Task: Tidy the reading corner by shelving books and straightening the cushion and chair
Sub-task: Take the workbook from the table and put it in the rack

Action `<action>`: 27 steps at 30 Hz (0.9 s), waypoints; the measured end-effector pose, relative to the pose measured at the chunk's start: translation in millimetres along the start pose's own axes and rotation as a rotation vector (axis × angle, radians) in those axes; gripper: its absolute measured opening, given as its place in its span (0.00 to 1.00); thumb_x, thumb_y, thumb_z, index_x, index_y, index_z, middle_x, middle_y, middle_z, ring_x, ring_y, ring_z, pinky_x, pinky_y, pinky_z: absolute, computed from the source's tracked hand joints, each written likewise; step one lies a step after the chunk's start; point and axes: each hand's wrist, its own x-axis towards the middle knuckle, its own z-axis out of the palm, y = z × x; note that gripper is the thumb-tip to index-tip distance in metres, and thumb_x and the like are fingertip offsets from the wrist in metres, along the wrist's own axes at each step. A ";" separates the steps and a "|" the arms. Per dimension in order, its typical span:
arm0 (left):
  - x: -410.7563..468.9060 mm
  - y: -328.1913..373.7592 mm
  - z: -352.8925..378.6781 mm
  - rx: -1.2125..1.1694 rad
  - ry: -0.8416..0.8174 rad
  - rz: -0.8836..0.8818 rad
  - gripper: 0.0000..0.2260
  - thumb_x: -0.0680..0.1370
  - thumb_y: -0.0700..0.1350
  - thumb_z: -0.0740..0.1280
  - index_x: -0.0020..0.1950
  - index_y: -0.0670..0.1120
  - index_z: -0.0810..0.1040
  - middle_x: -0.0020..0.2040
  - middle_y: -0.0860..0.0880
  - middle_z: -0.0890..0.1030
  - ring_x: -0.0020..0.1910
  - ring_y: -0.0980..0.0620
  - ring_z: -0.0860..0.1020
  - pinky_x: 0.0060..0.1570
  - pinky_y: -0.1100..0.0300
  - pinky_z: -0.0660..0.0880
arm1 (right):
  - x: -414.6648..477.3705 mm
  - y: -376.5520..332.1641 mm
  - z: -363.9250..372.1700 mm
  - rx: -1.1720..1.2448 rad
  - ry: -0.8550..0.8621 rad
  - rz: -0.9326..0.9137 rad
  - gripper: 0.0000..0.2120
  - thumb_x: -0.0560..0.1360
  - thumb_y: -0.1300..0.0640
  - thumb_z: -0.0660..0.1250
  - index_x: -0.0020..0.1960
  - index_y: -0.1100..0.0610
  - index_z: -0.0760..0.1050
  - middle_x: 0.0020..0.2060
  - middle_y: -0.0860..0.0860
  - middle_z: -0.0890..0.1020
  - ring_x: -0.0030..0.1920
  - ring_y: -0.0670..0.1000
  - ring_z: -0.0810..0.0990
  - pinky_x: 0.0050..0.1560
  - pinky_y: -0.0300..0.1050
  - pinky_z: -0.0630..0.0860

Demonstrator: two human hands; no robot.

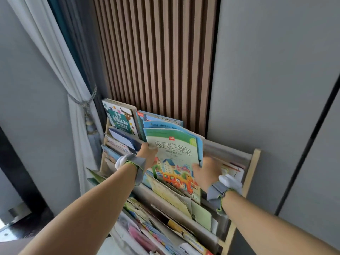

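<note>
A thin green workbook [174,153] with a drawn bus and houses on its cover stands upright in a sling pocket of the bookshelf [255,159]. My left hand [148,155] grips its left edge. My right hand [206,172] holds its right edge near the bottom, thumb on the cover. Blue booklets [161,120] stand right behind it, and a thick board book [119,116] leans in the back row at the left. No cushion or chair is in view.
The shelf has pale wood side posts and grey fabric tiers, with several more books in the lower pockets [165,236]. A tied white curtain [73,92] hangs at the left. A slatted wood panel [156,52] and grey wall [276,89] stand behind.
</note>
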 end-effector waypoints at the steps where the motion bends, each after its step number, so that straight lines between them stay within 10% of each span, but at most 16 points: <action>1: 0.6 -0.7 -0.9 0.005 -0.002 0.001 0.11 0.78 0.38 0.60 0.54 0.47 0.59 0.45 0.41 0.73 0.44 0.41 0.75 0.56 0.42 0.76 | -0.5 0.9 0.0 0.019 -0.012 0.010 0.10 0.75 0.59 0.60 0.38 0.62 0.72 0.35 0.57 0.76 0.36 0.57 0.73 0.36 0.44 0.66; 13: 26.0 -10.6 0.9 0.036 0.086 -0.119 0.17 0.77 0.37 0.59 0.66 0.39 0.65 0.62 0.39 0.74 0.50 0.41 0.75 0.35 0.55 0.75 | -19.1 -11.7 -0.2 0.096 -0.064 -0.039 0.05 0.76 0.61 0.60 0.43 0.60 0.72 0.42 0.62 0.79 0.41 0.60 0.76 0.39 0.44 0.68; 17: 19.9 -14.3 5.9 0.132 0.113 -0.041 0.20 0.76 0.41 0.60 0.66 0.38 0.64 0.56 0.36 0.77 0.57 0.33 0.78 0.56 0.40 0.77 | -15.5 -6.6 -1.4 0.163 -0.072 0.016 0.08 0.75 0.59 0.60 0.46 0.63 0.75 0.45 0.61 0.82 0.44 0.62 0.81 0.45 0.53 0.79; 27: 10.9 -5.6 6.8 0.215 0.112 -0.007 0.21 0.75 0.41 0.62 0.66 0.38 0.63 0.60 0.33 0.75 0.56 0.33 0.77 0.57 0.38 0.75 | -8.5 -0.3 -4.3 0.295 -0.093 0.094 0.12 0.72 0.59 0.63 0.48 0.67 0.78 0.45 0.64 0.83 0.43 0.67 0.82 0.44 0.64 0.80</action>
